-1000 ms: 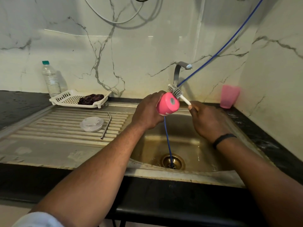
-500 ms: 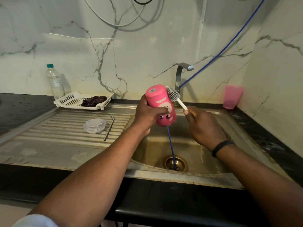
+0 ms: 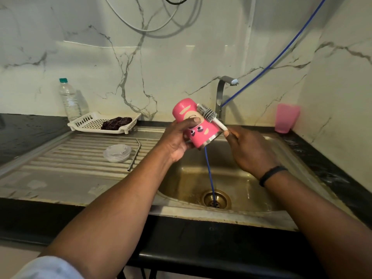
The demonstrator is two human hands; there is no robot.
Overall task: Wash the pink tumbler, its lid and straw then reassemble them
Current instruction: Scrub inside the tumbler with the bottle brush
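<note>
Left hand (image 3: pixel 177 141) held the pink tumbler (image 3: pixel 196 122) above the sink (image 3: pixel 237 178), thumb across its printed side, fingers wrapped behind. Right hand (image 3: pixel 247 150) pinched the white handle of a bottle brush (image 3: pixel 208 115), grey bristles lying against the tumbler's upper outer wall. Step in hand, by my read: scrubbing the outside. To do it well, rotate the tumbler in the left hand so bristles cover the whole wall, base and steel rim included, keep it over the basin so drips fall in, and keep a firm wrap since a wet body could slip. Tumbler was tilted, closed base up and away, steel-rimmed mouth down toward the right hand; pink with a cartoon face and pale patches. No water seen running from the tap (image 3: pixel 223 93) behind the hands. Clear lid (image 3: pixel 117 153) and metal straw (image 3: pixel 134 154) lay on the drainboard, left of the left hand, not yet refitted.
</note>
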